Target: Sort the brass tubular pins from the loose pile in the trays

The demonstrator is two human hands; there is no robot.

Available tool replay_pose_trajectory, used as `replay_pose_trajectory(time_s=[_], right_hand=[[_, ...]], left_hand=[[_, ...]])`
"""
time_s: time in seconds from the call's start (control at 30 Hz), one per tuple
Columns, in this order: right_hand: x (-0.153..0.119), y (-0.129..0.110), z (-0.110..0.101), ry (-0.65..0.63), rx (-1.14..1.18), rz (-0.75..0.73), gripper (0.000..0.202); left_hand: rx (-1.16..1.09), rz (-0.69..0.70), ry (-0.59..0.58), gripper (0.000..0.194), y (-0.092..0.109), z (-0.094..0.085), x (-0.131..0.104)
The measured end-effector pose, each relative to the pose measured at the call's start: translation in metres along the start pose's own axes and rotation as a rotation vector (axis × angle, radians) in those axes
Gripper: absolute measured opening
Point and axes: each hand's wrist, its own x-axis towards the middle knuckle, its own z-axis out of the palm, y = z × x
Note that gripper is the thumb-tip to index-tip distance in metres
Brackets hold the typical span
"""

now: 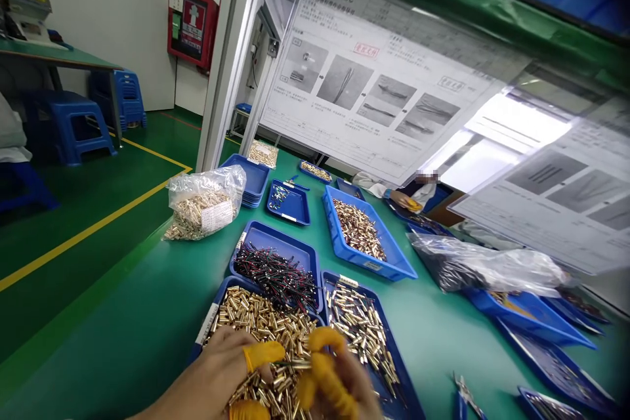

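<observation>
My left hand is over a blue tray heaped with brass-coloured metal sleeves. Yellow finger cots cover some of its fingers, which pinch a thin dark wire. To the right, my right hand, also in yellow cots and slightly blurred, closes on a small brass sleeve. Wire and sleeve meet end to end between the hands; how far one sits inside the other I cannot tell. Behind lies a tray of black and red wire leads. Beside my right hand, another tray holds finished-looking metal-tipped pieces.
A deep blue bin of brass parts stands farther back. A clear bag of sleeves and stacked trays are at left. Pliers lie at right, near a plastic bag. Instruction sheets hang above. Another person's hand works across.
</observation>
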Motion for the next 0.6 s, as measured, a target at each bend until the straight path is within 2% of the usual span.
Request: replay_pose_trajectory(time_s=[0.07, 0.1, 0.13, 0.17, 0.23, 0.37, 0.47, 0.6], right_hand=[[0.004, -0.018, -0.035, 0.194, -0.306, -0.066, 0.037], [0.008, -0.025, -0.05, 0.359, -0.511, -0.132, 0.034], [0.013, -0.031, -0.061, 0.489, -0.758, -0.147, 0.029], [0.02, -0.034, -0.066, 0.502, -0.952, -0.161, 0.024], [0.036, -0.037, -0.061, 0.37, -1.093, -0.274, 0.018], [0.074, -0.033, -0.013, 0.097, -1.081, -0.431, 0.021], [0.099, -0.029, 0.017, -0.029, -1.09, -0.494, 0.028], [0.117, -0.029, 0.025, -0.117, -1.106, -0.521, 0.024]], left_hand=[[0.152, 0.016, -0.004, 0.034, -0.008, 0.01, -0.006], [0.241, 0.013, -0.024, 0.036, -0.011, 0.014, -0.007], [0.334, 0.006, -0.047, 0.028, -0.015, 0.018, -0.006], [0.416, 0.0, -0.079, 0.024, -0.016, 0.02, -0.004], [0.535, -0.002, -0.146, 0.028, -0.015, 0.022, 0.008], [0.63, 0.026, -0.211, 0.037, -0.003, 0.018, 0.035], [0.592, 0.009, -0.256, 0.047, -0.001, 0.016, 0.041], [0.378, -0.056, -0.211, 0.046, -0.011, 0.015, 0.035]])
